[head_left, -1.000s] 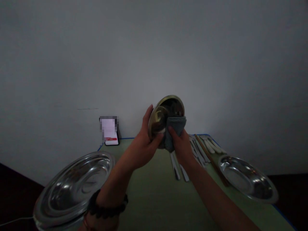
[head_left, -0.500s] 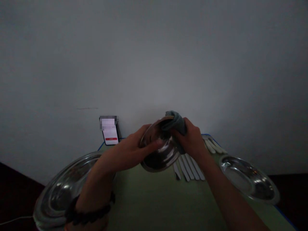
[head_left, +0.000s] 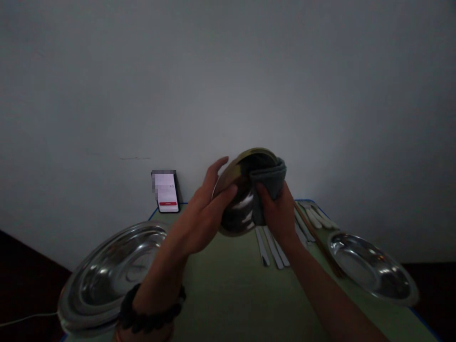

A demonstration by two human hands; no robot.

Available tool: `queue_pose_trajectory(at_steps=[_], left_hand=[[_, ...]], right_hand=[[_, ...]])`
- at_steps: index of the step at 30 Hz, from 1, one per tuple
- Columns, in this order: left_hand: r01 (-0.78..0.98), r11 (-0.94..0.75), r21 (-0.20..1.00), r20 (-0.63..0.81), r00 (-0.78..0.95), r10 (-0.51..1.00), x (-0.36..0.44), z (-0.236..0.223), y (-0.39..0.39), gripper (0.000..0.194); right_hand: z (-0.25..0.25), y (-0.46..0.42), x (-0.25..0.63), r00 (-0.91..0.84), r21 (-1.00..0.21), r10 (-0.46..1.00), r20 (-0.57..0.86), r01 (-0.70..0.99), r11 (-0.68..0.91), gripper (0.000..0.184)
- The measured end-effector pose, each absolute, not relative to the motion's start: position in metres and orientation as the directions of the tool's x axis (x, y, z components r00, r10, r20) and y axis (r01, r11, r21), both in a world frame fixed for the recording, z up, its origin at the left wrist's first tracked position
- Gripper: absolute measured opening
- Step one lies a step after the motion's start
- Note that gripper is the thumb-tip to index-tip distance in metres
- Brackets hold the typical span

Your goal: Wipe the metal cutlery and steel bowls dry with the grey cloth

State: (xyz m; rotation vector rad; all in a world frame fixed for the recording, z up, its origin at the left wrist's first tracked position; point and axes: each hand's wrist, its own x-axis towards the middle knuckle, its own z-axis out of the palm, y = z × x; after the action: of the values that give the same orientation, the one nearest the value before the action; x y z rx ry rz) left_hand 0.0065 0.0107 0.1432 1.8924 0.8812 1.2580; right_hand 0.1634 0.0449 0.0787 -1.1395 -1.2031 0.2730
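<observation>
A shiny metal bowl is held up, tilted on its side, above the middle of the table. My left hand grips its left rim, thumb inside and fingers behind. On the opposite side, my right hand is closed on a folded grey-green cloth, which wraps over the bowl's right rim and lies against the inside. The fingers behind the rim are hidden by cloth and bowl. Beneath the right hand, several metal knives lie side by side on the table.
A large metal basin stands at the left, a smaller oval metal dish at the right. Wooden chopsticks and white-handled cutlery lie at the back right of the green table. A phone leans against the wall.
Both hands have raised the bowl a little and turned it. The cloth has shifted along the right rim and now covers more of the inside. The chopsticks have come into sight.
</observation>
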Motion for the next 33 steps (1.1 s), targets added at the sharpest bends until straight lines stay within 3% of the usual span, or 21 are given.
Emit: queue_pose_trajectory(at_steps=[3,5,11,14,17,20,23,29,33], left_hand=[[0.096,-0.587,0.804,0.563,0.195,0.803,0.018,0.136,0.017,0.061],[0.111,-0.594,0.797,0.563,0.222,0.796,0.02,0.132,0.022,0.059],[0.247,-0.457,0.855,0.367,0.337,0.867,0.003,0.135,0.026,0.046],[0.154,-0.438,0.886,0.351,0.393,0.85,-0.002,0.139,0.025,0.04],[-0.003,-0.443,0.896,0.402,0.427,0.81,0.0,0.142,0.024,0.042],[-0.074,-0.452,0.889,0.443,0.386,0.809,0.005,0.142,0.023,0.039],[-0.115,-0.497,0.86,0.509,0.277,0.815,0.011,0.14,0.022,0.036],[-0.06,-0.719,0.693,0.717,-0.049,0.695,0.034,0.118,0.02,0.037],[0.056,-0.821,0.568,0.823,-0.015,0.568,0.039,0.109,0.02,0.042]], right_hand=[[0.071,0.05,0.159,0.373,-0.855,0.771,0.516,0.288,0.432,0.036],[0.069,0.053,0.163,0.337,-0.856,0.793,0.508,0.3,0.421,0.035],[0.081,0.053,0.189,0.236,-0.729,0.76,0.605,0.549,0.409,0.028],[0.093,0.044,0.195,0.118,-0.634,0.752,0.648,0.63,0.448,0.022],[0.101,0.036,0.191,0.142,-0.609,0.721,0.678,0.657,0.444,0.021],[0.104,0.032,0.185,0.249,-0.673,0.692,0.678,0.59,0.446,0.021],[0.099,0.035,0.18,0.348,-0.777,0.707,0.615,0.419,0.47,0.026],[0.078,0.044,0.164,0.338,-0.886,0.831,0.443,0.024,0.463,0.036],[0.077,0.046,0.166,0.281,-0.918,0.878,0.389,0.038,0.394,0.041]])
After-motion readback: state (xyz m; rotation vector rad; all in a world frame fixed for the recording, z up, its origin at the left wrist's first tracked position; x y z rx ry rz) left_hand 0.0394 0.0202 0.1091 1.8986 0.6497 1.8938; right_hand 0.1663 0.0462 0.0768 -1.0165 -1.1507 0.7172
